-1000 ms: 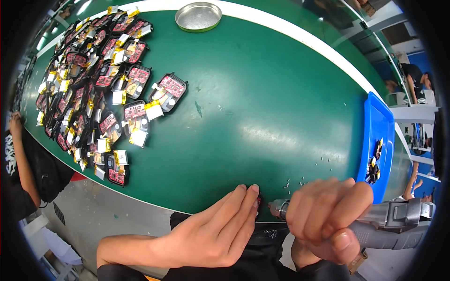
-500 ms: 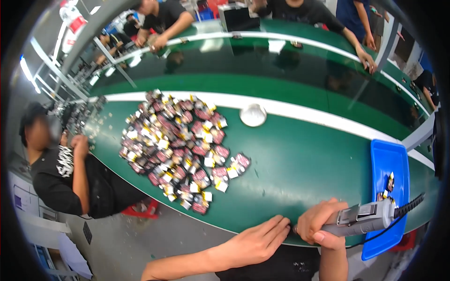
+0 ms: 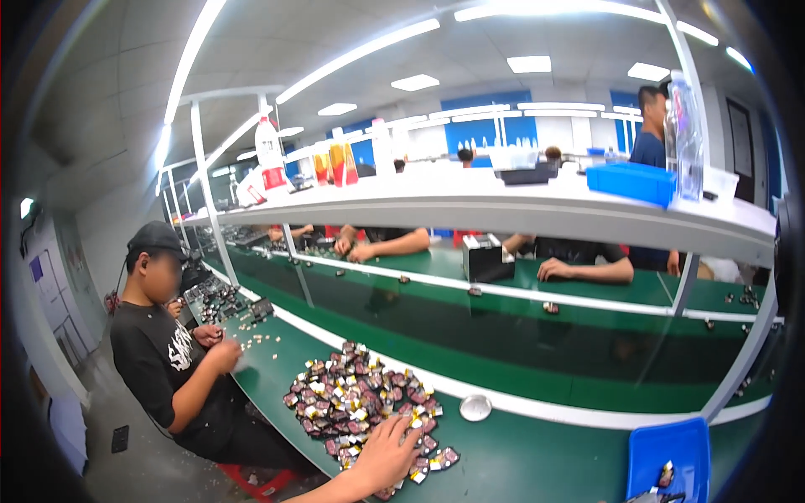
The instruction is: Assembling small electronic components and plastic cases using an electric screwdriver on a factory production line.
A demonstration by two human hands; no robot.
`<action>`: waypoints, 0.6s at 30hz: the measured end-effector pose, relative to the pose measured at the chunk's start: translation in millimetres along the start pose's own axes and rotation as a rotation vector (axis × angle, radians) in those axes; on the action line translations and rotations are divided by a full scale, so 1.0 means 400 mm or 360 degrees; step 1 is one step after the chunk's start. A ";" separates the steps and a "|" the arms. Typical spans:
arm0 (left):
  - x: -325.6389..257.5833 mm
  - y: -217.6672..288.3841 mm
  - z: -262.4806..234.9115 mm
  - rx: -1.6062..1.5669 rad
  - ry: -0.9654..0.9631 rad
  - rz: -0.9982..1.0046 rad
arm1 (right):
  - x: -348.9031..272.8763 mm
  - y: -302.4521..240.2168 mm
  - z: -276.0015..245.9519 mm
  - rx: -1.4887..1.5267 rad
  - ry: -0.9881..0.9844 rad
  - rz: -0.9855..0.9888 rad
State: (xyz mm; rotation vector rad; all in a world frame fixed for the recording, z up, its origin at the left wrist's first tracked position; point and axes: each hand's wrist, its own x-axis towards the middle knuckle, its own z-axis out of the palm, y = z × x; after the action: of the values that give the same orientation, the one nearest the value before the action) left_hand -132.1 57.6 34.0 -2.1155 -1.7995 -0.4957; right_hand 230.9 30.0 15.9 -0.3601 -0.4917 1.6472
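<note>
My left hand (image 3: 384, 458) reaches in from the lower edge, fingers spread, and rests on the near edge of a heap of small red, black and yellow flat packs (image 3: 356, 401) on the green bench (image 3: 537, 457). Whether a pack is gripped under the fingers is hidden. My right hand is out of view. A blue tray (image 3: 671, 448) holding a few small parts stands at the lower right.
A small round metal dish (image 3: 475, 407) sits beside the white stripe on the bench. A seated person in a black shirt and cap (image 3: 163, 352) works at the left. Other people's arms rest on the far bench. A white shelf (image 3: 503, 210) with bottles runs overhead.
The view has swung up from the bench to the room. My left hand moved from the bench edge out onto the heap. My right hand, which held a grey tool, has left the view.
</note>
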 end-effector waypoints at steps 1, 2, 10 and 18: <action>0.018 0.004 -0.027 -0.0017 0.0058 0.0011 | -0.002 -0.004 -0.001 0.0005 0.0043 0.0011; 0.039 -0.004 -0.047 0.0005 0.0085 0.0024 | -0.003 -0.008 0.000 -0.0001 0.0042 0.0035; 0.555 -0.080 -0.411 -0.0088 0.1220 0.0344 | 0.031 -0.027 0.002 0.0306 0.0308 -0.0006; 1.135 -0.439 -0.464 0.0086 0.0197 0.0030 | 0.055 -0.053 -0.010 0.0278 0.0271 0.0217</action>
State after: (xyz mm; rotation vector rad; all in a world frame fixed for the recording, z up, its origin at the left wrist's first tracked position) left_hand -249.4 398.9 410.0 -2.0179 -1.7041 -0.5541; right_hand 248.1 54.2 24.5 -0.4069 -0.1971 1.7590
